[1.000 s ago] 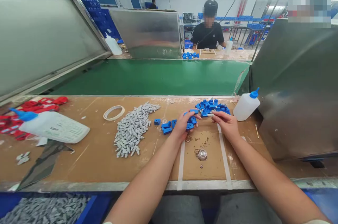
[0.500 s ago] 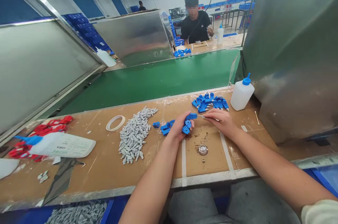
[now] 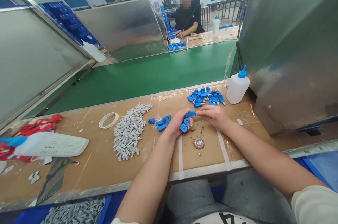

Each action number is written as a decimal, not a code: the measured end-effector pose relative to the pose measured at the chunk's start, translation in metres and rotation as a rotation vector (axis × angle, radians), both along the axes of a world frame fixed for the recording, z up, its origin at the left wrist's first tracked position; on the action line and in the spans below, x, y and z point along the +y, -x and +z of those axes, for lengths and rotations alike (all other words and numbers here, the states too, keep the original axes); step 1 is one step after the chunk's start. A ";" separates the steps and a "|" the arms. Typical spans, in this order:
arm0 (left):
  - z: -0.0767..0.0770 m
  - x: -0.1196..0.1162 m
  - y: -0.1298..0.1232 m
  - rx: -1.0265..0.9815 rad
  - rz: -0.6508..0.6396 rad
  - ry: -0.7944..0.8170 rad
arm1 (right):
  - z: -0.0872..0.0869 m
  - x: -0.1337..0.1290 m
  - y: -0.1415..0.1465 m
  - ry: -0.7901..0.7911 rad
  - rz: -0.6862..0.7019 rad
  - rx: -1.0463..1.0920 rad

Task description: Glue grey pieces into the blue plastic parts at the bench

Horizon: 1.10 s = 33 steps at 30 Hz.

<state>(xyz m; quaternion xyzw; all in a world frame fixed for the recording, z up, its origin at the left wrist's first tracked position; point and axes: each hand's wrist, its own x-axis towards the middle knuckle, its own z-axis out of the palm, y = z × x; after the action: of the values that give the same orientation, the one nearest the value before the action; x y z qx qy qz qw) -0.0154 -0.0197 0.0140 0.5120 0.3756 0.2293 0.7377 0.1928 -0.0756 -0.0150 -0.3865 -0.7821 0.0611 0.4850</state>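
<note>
My left hand (image 3: 176, 124) is closed around several blue plastic parts (image 3: 185, 125), with one blue part (image 3: 190, 114) poking out between thumb and forefinger. The fingertips of my right hand (image 3: 216, 115) are pinched together at the right end of that part. The small grey piece seen in them earlier is now mostly hidden. Loose blue parts (image 3: 161, 125) lie left of my left hand. Beyond both hands is a heap of blue parts with pale tips (image 3: 202, 94). A small round metal dish (image 3: 199, 143) with wet drops around it sits below the hands.
A pile of grey plastic pieces (image 3: 129, 130) lies left, beside a tape roll (image 3: 108, 120). A white bottle (image 3: 238, 87) stands right; another bottle (image 3: 58, 144) lies on its side near red parts (image 3: 50, 122). Behind the bench runs a green belt (image 3: 158, 71); a co-worker (image 3: 188, 14) sits across it.
My right hand has brought the small grey piece left, up to the end of the blue part. The view has shifted slightly. The co-worker's raised hand has come down to the table.
</note>
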 end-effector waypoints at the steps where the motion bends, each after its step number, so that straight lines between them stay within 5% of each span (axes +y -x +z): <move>1: 0.000 -0.002 0.000 -0.005 -0.008 -0.009 | 0.000 0.000 0.000 0.011 -0.006 0.012; 12: 0.006 -0.007 0.005 0.061 -0.156 0.000 | 0.018 -0.009 -0.008 0.239 -0.021 -0.270; 14: 0.007 -0.005 0.004 0.119 -0.005 -0.081 | 0.018 -0.013 -0.004 0.297 -0.022 -0.275; 16: 0.008 -0.003 0.000 0.084 0.300 -0.213 | 0.018 -0.016 0.003 0.361 -0.004 -0.257; 19: 0.010 -0.002 -0.007 -0.220 0.671 -0.250 | 0.016 -0.022 0.016 0.425 0.057 -0.250; 25: 0.008 -0.002 -0.012 -0.547 0.788 -0.097 | 0.012 -0.026 0.030 0.430 0.161 -0.268; 33: -0.008 -0.001 -0.017 -0.546 0.822 -0.186 | 0.004 -0.027 0.034 0.393 0.157 -0.273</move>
<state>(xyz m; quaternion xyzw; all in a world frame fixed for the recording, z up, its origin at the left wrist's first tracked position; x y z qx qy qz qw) 0.0011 -0.0212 0.0057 0.3065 0.3173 0.6593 0.6089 0.1589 -0.1022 -0.0109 -0.4163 -0.8409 0.1967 0.2843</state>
